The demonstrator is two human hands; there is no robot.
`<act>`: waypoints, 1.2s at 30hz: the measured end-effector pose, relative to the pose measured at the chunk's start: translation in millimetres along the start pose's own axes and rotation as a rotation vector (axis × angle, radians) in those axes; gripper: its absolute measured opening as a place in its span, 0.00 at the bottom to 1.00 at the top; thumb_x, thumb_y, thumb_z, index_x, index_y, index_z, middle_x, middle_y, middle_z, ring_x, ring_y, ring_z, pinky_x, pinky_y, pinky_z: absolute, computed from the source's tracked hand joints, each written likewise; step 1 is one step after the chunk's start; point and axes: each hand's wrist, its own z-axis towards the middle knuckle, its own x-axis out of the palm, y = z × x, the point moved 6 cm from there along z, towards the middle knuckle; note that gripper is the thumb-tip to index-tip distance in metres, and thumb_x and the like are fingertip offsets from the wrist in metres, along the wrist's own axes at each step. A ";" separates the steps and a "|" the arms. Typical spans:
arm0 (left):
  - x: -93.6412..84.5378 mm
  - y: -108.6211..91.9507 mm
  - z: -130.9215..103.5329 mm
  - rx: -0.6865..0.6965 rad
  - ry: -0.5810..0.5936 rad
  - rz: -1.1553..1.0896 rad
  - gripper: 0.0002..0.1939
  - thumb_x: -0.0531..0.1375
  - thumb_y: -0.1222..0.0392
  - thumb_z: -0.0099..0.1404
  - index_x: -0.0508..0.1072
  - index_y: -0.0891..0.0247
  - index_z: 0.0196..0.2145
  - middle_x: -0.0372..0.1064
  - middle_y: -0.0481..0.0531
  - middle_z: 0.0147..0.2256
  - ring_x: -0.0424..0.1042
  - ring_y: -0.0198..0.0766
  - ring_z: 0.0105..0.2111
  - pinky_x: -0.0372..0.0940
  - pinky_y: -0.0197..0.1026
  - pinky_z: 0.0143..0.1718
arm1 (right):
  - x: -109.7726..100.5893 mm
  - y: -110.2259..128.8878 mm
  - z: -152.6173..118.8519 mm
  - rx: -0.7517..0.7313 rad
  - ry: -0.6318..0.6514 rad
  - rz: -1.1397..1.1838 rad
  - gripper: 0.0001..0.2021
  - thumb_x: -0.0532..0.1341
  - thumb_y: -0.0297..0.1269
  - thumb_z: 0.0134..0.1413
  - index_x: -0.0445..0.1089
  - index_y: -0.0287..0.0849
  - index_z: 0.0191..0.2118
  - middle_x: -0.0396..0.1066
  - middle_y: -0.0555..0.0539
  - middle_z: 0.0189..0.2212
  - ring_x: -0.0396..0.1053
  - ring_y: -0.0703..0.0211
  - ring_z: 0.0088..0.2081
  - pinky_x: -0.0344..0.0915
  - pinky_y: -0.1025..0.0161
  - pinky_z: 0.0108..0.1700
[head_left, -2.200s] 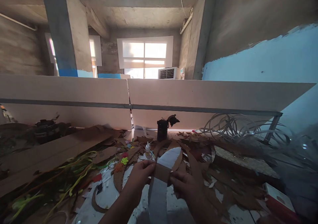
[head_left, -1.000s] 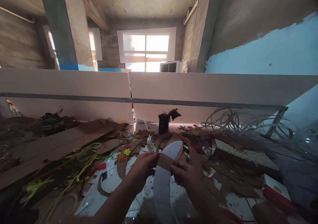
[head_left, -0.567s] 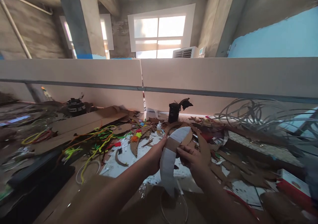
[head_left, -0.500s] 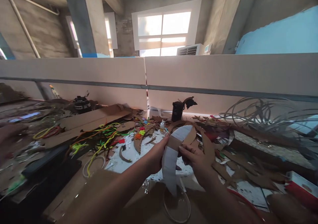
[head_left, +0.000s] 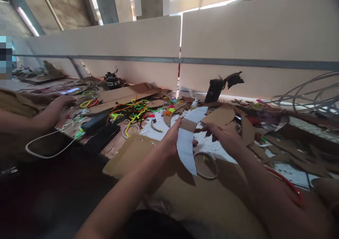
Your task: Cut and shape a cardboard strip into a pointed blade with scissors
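Note:
My left hand is closed round a crescent-shaped cardboard piece, its thumb along the left edge. White paper covers the top and bottom of the piece, and a brown cardboard band shows across its middle. Close to the right edge of this piece is my right hand; its fingers are stretched out and a little apart, and I cannot tell whether a fingertip touches the edge. Beyond my hands lie a brown cardboard cutout and a small white glue bottle.
Another person's hand rests at the left. Green and yellow cords, a black box and a dark holder stand or lie around. Cardboard scraps, a white ring and wire coils are to the right.
The view has tilted down and turned left, bringing another person's arm into sight. My right fingers have loosened from the crescent's edge, while my left hand keeps hold of it.

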 end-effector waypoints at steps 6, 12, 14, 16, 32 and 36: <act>-42.8 -11.1 11.5 0.084 -0.004 0.006 0.33 0.37 0.42 0.71 0.65 0.64 0.59 0.77 0.62 0.40 0.69 0.37 0.19 0.65 0.40 0.22 | -23.6 -16.4 -29.3 0.077 -0.025 -0.266 0.21 0.62 0.53 0.47 0.76 0.42 0.39 0.76 0.44 0.30 0.71 0.51 0.28 0.62 0.57 0.33; -54.0 -9.1 23.3 0.070 0.057 0.021 0.32 0.37 0.42 0.72 0.68 0.68 0.54 0.77 0.61 0.34 0.71 0.39 0.19 0.66 0.40 0.23 | -33.7 -41.0 -98.4 0.183 -0.214 -0.567 0.19 0.56 0.49 0.56 0.73 0.44 0.46 0.76 0.43 0.30 0.71 0.49 0.30 0.61 0.57 0.32; -55.0 -8.7 25.5 0.060 0.080 0.015 0.33 0.37 0.42 0.72 0.68 0.68 0.53 0.76 0.60 0.33 0.72 0.40 0.20 0.67 0.40 0.24 | -35.4 -49.2 -106.4 0.207 -0.285 -0.656 0.18 0.56 0.48 0.56 0.73 0.45 0.46 0.76 0.41 0.31 0.71 0.47 0.31 0.60 0.57 0.32; -56.1 -7.9 26.9 0.057 0.094 0.006 0.33 0.37 0.42 0.72 0.69 0.67 0.52 0.76 0.59 0.33 0.73 0.40 0.20 0.68 0.40 0.24 | -34.4 -54.6 -105.5 0.202 -0.330 -0.736 0.18 0.55 0.47 0.56 0.73 0.45 0.47 0.77 0.41 0.34 0.72 0.46 0.34 0.60 0.57 0.34; -56.9 2.5 20.4 0.042 0.077 -0.079 0.28 0.43 0.46 0.73 0.71 0.69 0.51 0.78 0.61 0.33 0.76 0.40 0.25 0.72 0.42 0.32 | -18.6 -67.4 -94.2 0.119 -0.306 -1.107 0.22 0.52 0.49 0.58 0.76 0.40 0.44 0.75 0.38 0.32 0.70 0.44 0.34 0.58 0.60 0.29; -57.1 3.2 24.0 0.060 0.098 -0.079 0.25 0.46 0.48 0.72 0.70 0.70 0.51 0.78 0.62 0.36 0.74 0.38 0.23 0.70 0.40 0.28 | -18.4 -70.2 -94.9 0.116 -0.307 -1.124 0.22 0.51 0.49 0.60 0.75 0.40 0.44 0.76 0.38 0.32 0.71 0.44 0.36 0.58 0.59 0.30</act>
